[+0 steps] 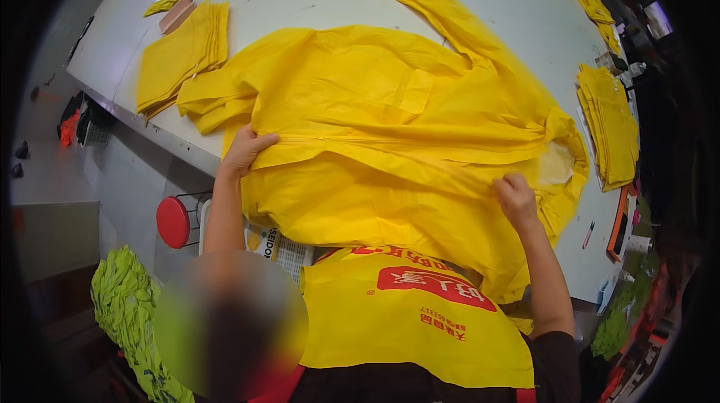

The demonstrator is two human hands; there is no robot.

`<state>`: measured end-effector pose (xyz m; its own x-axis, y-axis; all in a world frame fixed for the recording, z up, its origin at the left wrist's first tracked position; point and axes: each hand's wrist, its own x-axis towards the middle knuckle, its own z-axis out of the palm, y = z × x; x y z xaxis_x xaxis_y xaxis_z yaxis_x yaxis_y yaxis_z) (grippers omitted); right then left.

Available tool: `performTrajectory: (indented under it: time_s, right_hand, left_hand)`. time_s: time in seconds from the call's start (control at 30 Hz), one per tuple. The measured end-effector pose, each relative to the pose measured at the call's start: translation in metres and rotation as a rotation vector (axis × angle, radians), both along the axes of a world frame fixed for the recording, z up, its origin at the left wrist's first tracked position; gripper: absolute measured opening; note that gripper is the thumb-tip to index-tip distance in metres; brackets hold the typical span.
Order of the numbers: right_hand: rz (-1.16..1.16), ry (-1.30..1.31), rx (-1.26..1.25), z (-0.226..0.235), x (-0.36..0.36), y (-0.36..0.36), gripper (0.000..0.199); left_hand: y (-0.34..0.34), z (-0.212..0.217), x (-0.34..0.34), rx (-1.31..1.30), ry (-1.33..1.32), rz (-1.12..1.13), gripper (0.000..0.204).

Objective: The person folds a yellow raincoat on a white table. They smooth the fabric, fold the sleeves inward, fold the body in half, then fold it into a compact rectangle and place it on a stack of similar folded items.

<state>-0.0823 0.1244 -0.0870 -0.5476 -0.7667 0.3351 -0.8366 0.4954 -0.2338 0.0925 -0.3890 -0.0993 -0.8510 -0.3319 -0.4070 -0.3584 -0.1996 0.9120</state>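
Observation:
A yellow jacket (pixel 360 88) lies spread across the white table (pixel 307 0), its long front seam running from left to right. One sleeve stretches toward the far side of the table. At the left end of the seam, my left hand (pixel 246 149) is closed on the jacket's edge, thumb on top. My right hand (pixel 516 199) is closed in a fist at the front flap, near the collar end on the right. Between my hands the flap is drawn out in a long fold. The jacket's near part hangs over the table's front edge, against my yellow apron (pixel 412 328).
Folded yellow pieces (pixel 184 50) are stacked at the left, beside a pinkish block (pixel 177 14). Another yellow stack (pixel 609 129) lies at the right, with a pen (pixel 589 233) nearer. Below the table are a red stool (pixel 172 221) and a lime-green cloth pile (pixel 129 305).

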Motion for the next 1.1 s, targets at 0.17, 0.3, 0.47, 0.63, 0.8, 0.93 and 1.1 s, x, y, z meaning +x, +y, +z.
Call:
performTrajectory:
  time_s: [0.17,0.3,0.47,0.63,0.8,0.93,1.1]
  right_hand:
    - [0.036,-0.414,0.175,-0.007,0.021,-0.030,0.012]
    - [0.068,-0.597,-0.110,0.020,0.026,-0.150,0.016]
    - [-0.024,-0.965,0.116,0.005,0.026,-0.269,0.037]
    - [0.145,-0.792,0.101,-0.006,0.027,-0.295,0.028]
    - [0.373,-0.710,0.147,-0.005,0.015,-0.301,0.021]
    - [0.443,-0.697,-0.040,-0.006,0.010,-0.307,0.016]
    - [0.375,-0.741,0.062,-0.011,0.014,-0.304,0.014]
  left_hand:
    - [0.007,0.002,-0.002,0.095,0.055,-0.035,0.036]
    - [0.005,0.004,0.001,0.020,0.066,-0.053,0.037]
    - [0.007,0.004,-0.002,0.007,0.103,-0.040,0.038]
    - [0.016,0.004,-0.001,-0.021,0.140,-0.004,0.037]
    - [0.021,0.003,-0.002,0.049,0.169,0.032,0.039]
    - [0.017,0.002,-0.004,0.094,0.214,0.086,0.047]
    - [0.022,0.006,-0.004,0.104,0.228,0.102,0.046]
